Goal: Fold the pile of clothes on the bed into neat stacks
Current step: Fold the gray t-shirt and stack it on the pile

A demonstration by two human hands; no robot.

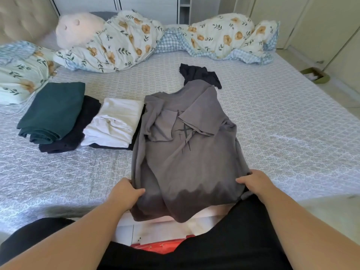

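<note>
Three folded garments [81,121] just left of the grey shirt [187,152]

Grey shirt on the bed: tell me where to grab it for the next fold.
Grip the grey shirt at its two near hem corners, from the near edge of the bed, as the left hand and right hand do now. Both sleeves are already folded inward, leaving a long narrow strip running away, so lifting the hem toward the collar halves it.
</note>
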